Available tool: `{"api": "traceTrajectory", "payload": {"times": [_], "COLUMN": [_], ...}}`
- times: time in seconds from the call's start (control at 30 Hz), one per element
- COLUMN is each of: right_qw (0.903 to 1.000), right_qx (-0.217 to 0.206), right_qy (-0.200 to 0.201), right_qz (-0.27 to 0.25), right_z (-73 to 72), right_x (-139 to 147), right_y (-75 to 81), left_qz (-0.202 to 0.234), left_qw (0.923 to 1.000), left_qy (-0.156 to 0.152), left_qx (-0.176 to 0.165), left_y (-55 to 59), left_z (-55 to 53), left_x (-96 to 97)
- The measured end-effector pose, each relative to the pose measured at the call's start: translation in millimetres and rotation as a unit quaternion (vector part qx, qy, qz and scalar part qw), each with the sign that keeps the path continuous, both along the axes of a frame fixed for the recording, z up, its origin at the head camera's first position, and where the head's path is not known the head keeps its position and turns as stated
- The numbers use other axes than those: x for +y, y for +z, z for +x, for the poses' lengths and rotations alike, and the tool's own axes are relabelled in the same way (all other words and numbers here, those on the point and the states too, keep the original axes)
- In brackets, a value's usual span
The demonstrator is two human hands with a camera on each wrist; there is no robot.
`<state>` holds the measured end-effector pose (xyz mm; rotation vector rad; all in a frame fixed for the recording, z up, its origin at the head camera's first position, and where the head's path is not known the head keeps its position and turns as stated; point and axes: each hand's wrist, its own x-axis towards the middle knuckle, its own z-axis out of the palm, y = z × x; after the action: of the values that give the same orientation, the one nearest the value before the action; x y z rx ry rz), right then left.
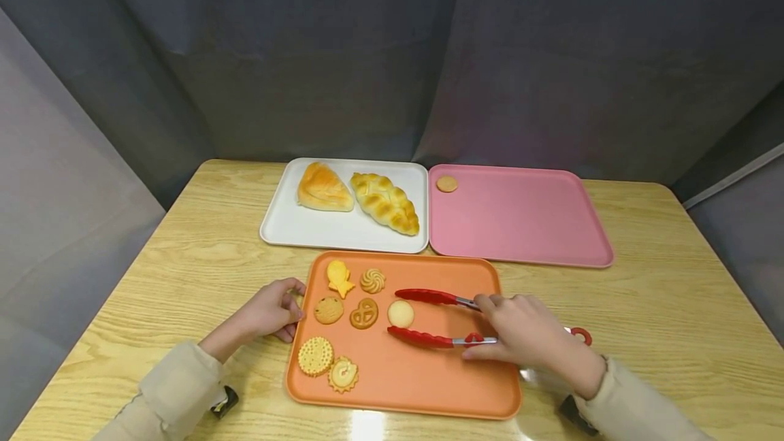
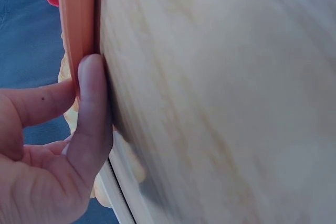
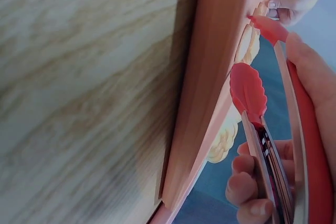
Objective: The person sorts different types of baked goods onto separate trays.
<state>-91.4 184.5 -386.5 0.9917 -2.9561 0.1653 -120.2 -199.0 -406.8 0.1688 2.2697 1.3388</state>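
Note:
My right hand [image 1: 528, 329] grips a pair of red-tipped metal tongs [image 1: 422, 339], spread over the orange tray [image 1: 441, 383]. Between the two scalloped tips lies a plain round cookie [image 1: 401, 314]; the upper tip sits behind it, the lower one in front. At the tray's left edge, my left hand [image 1: 272, 308] pinches the rim between thumb and finger, as the left wrist view shows. Left of the round cookie are a pretzel cookie [image 1: 364, 314], a swirl cookie [image 1: 372, 281], a fish-shaped cookie [image 1: 339, 278] and a speckled cookie [image 1: 329, 310].
A dotted round cookie [image 1: 316, 356] and a scalloped-edge cookie [image 1: 344, 374] lie at the orange tray's front left. Behind, a white tray [image 1: 282, 226] bears a wedge-shaped bread [image 1: 324, 188] and a braided loaf [image 1: 387, 204]. Beside it, a pink tray [image 1: 520, 216] holds a small cookie [image 1: 447, 184].

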Motion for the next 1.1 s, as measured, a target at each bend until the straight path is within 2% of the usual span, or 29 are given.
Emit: {"api": "traceTrajectory", "payload": {"times": [0.5, 0.67, 0.9, 1.1], "right_qw": [0.9996, 0.9999, 0.9999, 0.9997], "right_qx": [0.013, -0.004, 0.008, -0.004], "right_qy": [0.018, 0.005, 0.003, -0.016], "right_qz": [-0.017, -0.015, -0.014, -0.018], "right_z": [1.6, 1.9, -0.6, -5.2], "right_x": [1.9, 2.0, 3.8, 8.1], "right_y": [-0.8, 3.6, 5.1, 4.5], "left_qz": [0.001, 0.002, -0.001, 0.001], "left_qw": [1.0, 1.0, 1.0, 1.0], "left_qy": [0.0, -0.002, 0.004, 0.004], "left_qx": [-0.001, 0.002, -0.001, 0.001], "left_y": [-0.2, -0.3, -1.4, -0.9], "left_z": [0.8, 0.7, -0.1, 0.0], "left_x": [0.1, 0.0, -0.3, -0.3]}}
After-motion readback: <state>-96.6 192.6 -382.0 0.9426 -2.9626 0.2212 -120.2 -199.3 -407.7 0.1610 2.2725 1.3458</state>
